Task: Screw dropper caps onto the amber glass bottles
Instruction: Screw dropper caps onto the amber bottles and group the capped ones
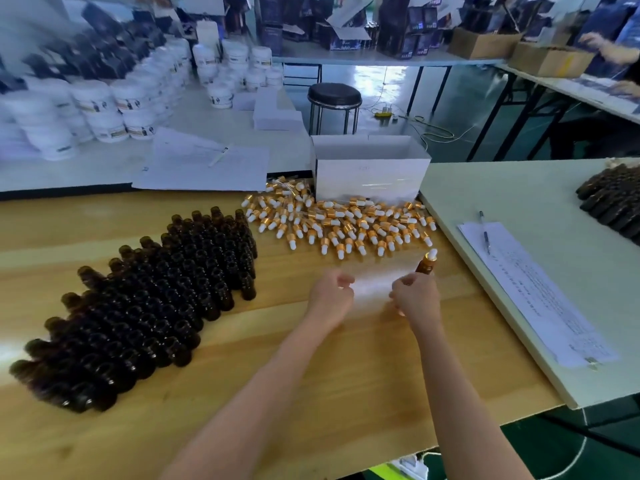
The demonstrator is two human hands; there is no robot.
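A capped amber bottle (pixel 426 264) with a gold collar and white bulb stands on the wooden table (pixel 346 358). My right hand (pixel 415 296) pinches its lower part with curled fingertips. My left hand (pixel 330 293) hovers beside it over the table, fingers loosely curled and holding nothing. A dense block of uncapped amber bottles (pixel 149 306) stands to the left. Behind the hands lies a loose heap of dropper caps (pixel 339 220), gold with white bulbs.
An open white box (pixel 370 168) stands behind the caps. At the right, a raised white board (pixel 519 209) carries a paper sheet (pixel 533 292), a pen (pixel 485 232) and more dark bottles (pixel 613 199). White jars (pixel 104 109) and papers (pixel 204 164) fill the far-left table. A stool (pixel 334 98) stands beyond.
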